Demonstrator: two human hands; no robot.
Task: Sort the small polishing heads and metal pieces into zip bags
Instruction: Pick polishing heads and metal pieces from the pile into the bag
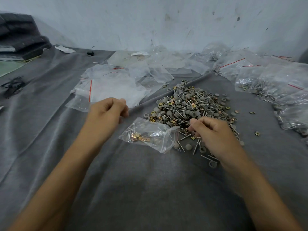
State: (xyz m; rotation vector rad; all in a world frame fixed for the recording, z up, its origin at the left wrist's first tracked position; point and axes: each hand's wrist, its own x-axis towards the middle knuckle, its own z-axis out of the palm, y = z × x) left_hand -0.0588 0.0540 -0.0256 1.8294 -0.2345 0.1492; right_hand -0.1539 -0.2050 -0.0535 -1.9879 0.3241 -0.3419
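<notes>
Grey cloth [150, 184] underlies everything. Your right hand [211, 135], fingers curled, digs into the near edge of the pile [188, 105]; whether it holds a piece, cannot tell. Zip bag [148, 132] lies just left, mouth toward that hand, long axis left-right. Left hand [108, 112] curled by its far corner; grip unclear.

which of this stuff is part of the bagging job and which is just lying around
Part of the job: pile of grey heads and metal pieces; part-filled zip bag; empty zip bags; filled bags.
Just lying about: tangle of black bands; dark folded stack; small black block; white scrap.
</notes>
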